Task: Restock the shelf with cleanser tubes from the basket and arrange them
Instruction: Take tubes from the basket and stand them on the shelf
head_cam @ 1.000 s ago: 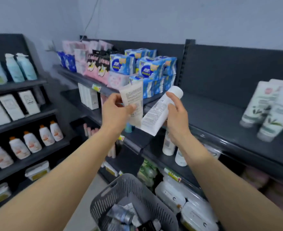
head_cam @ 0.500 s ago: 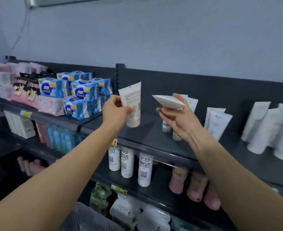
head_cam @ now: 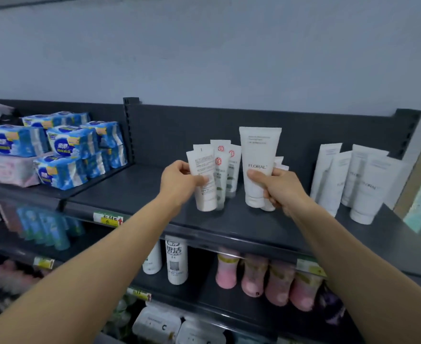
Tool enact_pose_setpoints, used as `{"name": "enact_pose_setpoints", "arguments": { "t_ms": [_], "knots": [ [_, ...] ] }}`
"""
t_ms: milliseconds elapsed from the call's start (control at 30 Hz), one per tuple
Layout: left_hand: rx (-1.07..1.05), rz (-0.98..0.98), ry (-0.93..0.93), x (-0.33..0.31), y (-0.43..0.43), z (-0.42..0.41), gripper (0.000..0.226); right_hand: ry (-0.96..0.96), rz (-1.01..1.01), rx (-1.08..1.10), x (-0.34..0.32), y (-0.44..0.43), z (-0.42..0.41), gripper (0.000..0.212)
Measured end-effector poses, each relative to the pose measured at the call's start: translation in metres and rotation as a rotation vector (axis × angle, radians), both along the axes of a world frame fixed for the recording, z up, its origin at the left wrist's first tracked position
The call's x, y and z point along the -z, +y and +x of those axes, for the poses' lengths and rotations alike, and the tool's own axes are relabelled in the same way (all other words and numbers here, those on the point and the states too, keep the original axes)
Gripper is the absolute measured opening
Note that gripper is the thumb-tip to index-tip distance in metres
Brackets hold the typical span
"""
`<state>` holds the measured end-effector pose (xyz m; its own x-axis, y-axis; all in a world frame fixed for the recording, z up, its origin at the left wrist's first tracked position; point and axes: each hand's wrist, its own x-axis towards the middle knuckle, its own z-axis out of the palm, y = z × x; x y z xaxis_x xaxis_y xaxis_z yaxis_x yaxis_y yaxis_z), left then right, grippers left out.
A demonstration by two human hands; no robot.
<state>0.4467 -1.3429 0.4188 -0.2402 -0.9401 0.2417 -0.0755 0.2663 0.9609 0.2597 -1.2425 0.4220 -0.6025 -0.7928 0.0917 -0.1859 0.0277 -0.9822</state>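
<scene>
Both hands are up at the top shelf (head_cam: pixel 135 194), a little apart, each holding one tube cap-down. The left hand (head_cam: pixel 179 181) pinches a small tube (head_cam: pixel 203 180) by its left edge, thumb across the printed front and fingers behind; the tube stands about upright with its cap low over the shelf, though whether it touches cannot be told. The right hand (head_cam: pixel 278 189) is wrapped round the lower half of a larger FLORAL tube (head_cam: pixel 259 155), thumb on the front, with the cap just below the fist and close to the shelf. Right behind the small tube, and partly covered by it, stand the red-logo tubes (head_cam: pixel 225 167) in a tight fanned cluster, filling the gap between the two held tubes. Behind the right hand the tips and one cap of more small tubes (head_cam: pixel 278 162) peek out, mostly hidden. Further right, well apart from the hands, a group of tall white tubes (head_cam: pixel 358 180) leans against the back panel. To the left, past an upright divider, lie stacked blue packs (head_cam: pixel 65 145) with pink packs (head_cam: pixel 8 170) beside them. A price tag (head_cam: pixel 107 218) sits on the shelf's front edge. On the shelf below stand white bottles (head_cam: pixel 177 259) and a row of pink bottles (head_cam: pixel 254 274), blurred.
</scene>
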Motion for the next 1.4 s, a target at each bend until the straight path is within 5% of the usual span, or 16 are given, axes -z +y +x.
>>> {"name": "enact_pose_setpoints", "arguments": {
  "t_ms": [467,833,1133,1267,1400],
  "knots": [
    [0.082,-0.063,-0.279,0.032,0.030,-0.093,0.027,0.117,0.075,0.149,0.025,0.033,-0.069,0.035],
    [-0.063,-0.164,-0.289,0.047,0.030,-0.143,0.029,0.126,0.116,0.285,0.054,0.053,-0.110,0.029],
    [0.016,-0.103,-0.300,0.047,0.032,-0.137,0.039,0.015,0.135,0.277,0.058,0.055,-0.104,0.030],
    [0.051,-0.130,-0.308,0.041,0.038,-0.119,0.027,0.219,0.075,0.490,0.053,0.065,-0.084,0.033],
    [0.095,-0.182,-0.322,0.033,0.045,-0.094,0.026,0.395,-0.101,0.476,0.037,0.065,-0.041,0.026]
  ]
}}
